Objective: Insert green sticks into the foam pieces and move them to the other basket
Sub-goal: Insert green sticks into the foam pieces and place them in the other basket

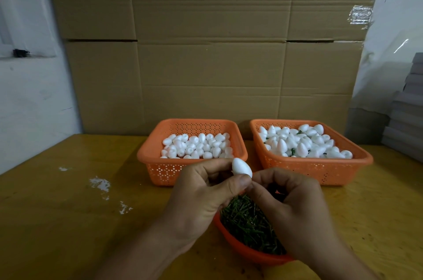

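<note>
My left hand [201,190] pinches a white egg-shaped foam piece [241,166] between thumb and fingers, held up in front of the baskets. My right hand [290,206] meets it from the right with fingers curled at the piece's lower end; any stick in those fingers is hidden. Under both hands lies an orange bowl [240,247] full of short green sticks [247,222]. The left orange basket [160,165] holds plain foam pieces. The right orange basket [320,167] holds foam pieces with green sticks showing among them.
Everything stands on a yellow wooden table [68,211] with white specks [100,183] at the left. A wall of cardboard boxes [206,50] rises behind the baskets. Stacked grey boxes [407,119] stand at the far right.
</note>
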